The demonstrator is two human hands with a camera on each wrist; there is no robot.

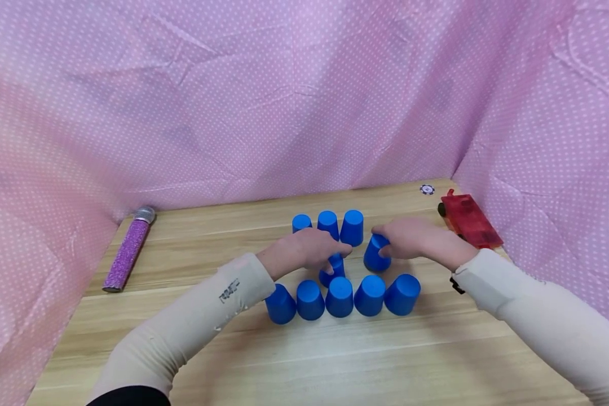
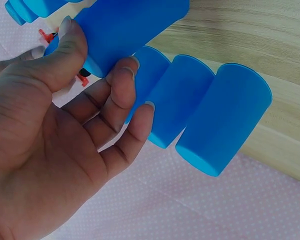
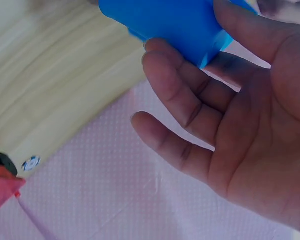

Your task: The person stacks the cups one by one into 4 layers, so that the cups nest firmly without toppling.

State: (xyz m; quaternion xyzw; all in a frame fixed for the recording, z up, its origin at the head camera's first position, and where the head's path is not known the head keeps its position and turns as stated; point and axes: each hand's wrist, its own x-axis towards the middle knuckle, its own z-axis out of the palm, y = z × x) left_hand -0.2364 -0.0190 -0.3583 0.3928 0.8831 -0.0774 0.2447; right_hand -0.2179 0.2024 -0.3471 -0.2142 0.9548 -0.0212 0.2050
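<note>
In the head view my left hand (image 1: 312, 248) pinches an upside-down blue cup (image 1: 336, 276) between thumb and fingers, partly covering it. The left wrist view shows the thumb on one side of that cup (image 2: 135, 30) and the fingertips on the other. To the right, my right hand (image 1: 408, 239) grips a second, slightly tilted blue cup (image 1: 375, 256); it appears in the right wrist view as a blue shape (image 3: 170, 25) between thumb and fingers. Behind the hands stand three blue cups (image 1: 352, 228). Nearer the body is a row of several upside-down blue cups (image 1: 340, 299).
A purple glitter microphone (image 1: 129, 254) lies at the left of the wooden table (image 1: 193, 349). On the far right sits a red toy vehicle (image 1: 469, 220), with a poker chip (image 1: 427, 190) near the back edge. Pink dotted cloth (image 1: 264, 101) walls the back and sides.
</note>
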